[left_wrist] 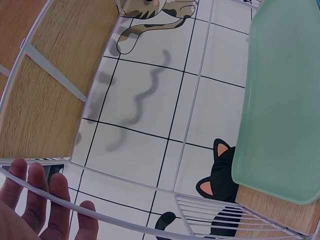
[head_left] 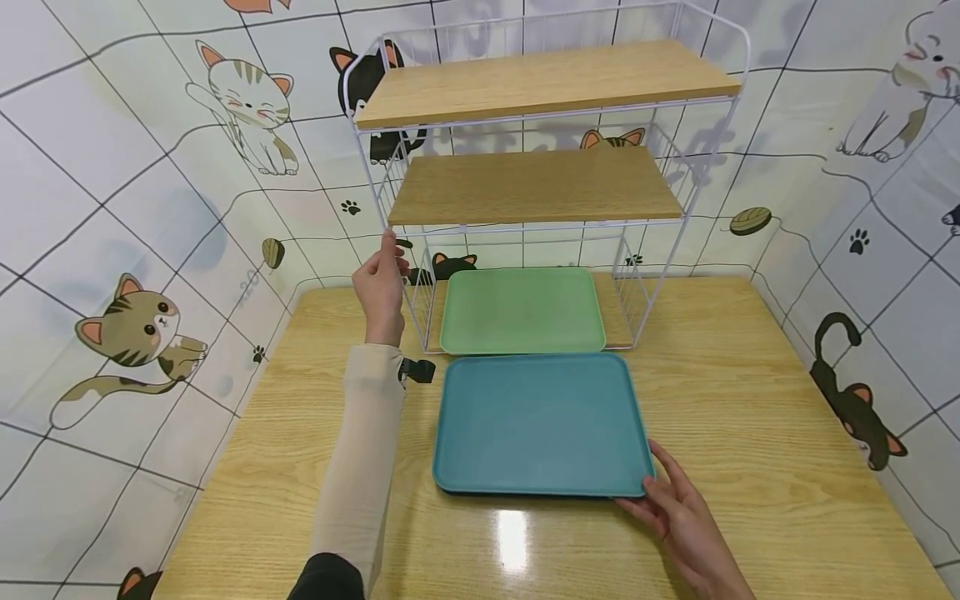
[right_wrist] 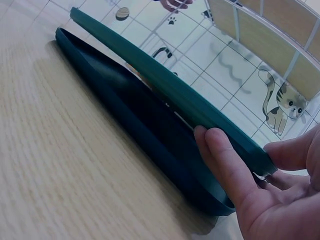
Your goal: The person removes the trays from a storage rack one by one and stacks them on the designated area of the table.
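My right hand pinches the near right corner of a blue tray, thumb on top and fingers beneath. In the right wrist view this tray is tilted up above a second, dark blue tray, which lies on the table; from the head, only a dark edge of the lower one shows. My left hand holds the left front post of a white wire rack, its fingers curled round the wire. On the rack's bottom shelf lies a light green tray.
The rack has a wooden top shelf and a wooden middle shelf, both bare. It stands at the back of a wooden table, against walls printed with cats and grid lines.
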Demonstrator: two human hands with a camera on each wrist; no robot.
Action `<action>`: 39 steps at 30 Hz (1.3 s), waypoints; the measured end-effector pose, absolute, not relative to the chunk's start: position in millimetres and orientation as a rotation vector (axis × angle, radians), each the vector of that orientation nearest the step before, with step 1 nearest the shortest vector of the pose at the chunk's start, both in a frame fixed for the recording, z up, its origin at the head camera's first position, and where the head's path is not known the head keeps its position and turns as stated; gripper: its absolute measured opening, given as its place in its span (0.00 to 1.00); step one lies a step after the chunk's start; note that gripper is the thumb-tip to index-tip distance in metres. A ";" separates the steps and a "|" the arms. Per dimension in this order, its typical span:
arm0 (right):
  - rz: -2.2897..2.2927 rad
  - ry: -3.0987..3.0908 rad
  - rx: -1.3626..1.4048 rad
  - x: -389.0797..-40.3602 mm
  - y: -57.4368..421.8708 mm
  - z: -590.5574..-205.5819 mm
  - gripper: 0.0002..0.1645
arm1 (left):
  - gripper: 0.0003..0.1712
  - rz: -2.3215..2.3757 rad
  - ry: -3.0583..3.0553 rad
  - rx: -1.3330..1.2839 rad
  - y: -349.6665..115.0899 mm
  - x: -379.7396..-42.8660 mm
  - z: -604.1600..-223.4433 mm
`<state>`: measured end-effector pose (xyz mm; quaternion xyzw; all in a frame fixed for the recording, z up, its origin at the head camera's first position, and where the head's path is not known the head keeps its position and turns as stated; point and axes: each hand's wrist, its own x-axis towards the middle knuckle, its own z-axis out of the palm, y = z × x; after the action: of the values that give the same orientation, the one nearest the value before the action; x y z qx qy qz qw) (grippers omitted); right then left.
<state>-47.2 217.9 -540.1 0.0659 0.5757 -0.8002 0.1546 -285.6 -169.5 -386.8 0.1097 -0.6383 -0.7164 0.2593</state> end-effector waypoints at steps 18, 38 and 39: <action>-2.225 1.700 0.289 -43.0 211.8 -542.2 0.39 | 0.29 -1.938 -1.729 0.306 -168.3 -285.6 -385.9; -1.672 2.283 0.334 -53.2 209.5 -527.3 0.39 | 0.31 -1.931 -1.748 0.324 -169.6 -285.6 -386.5; -1.652 2.296 0.328 -53.3 209.6 -527.5 0.39 | 0.31 -1.930 -1.750 0.324 -169.5 -285.4 -386.5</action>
<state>-53.3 209.6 -527.5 0.1138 0.7976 -0.5740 0.1463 -285.4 -169.5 -386.5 0.1195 -0.6443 -0.7109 0.2553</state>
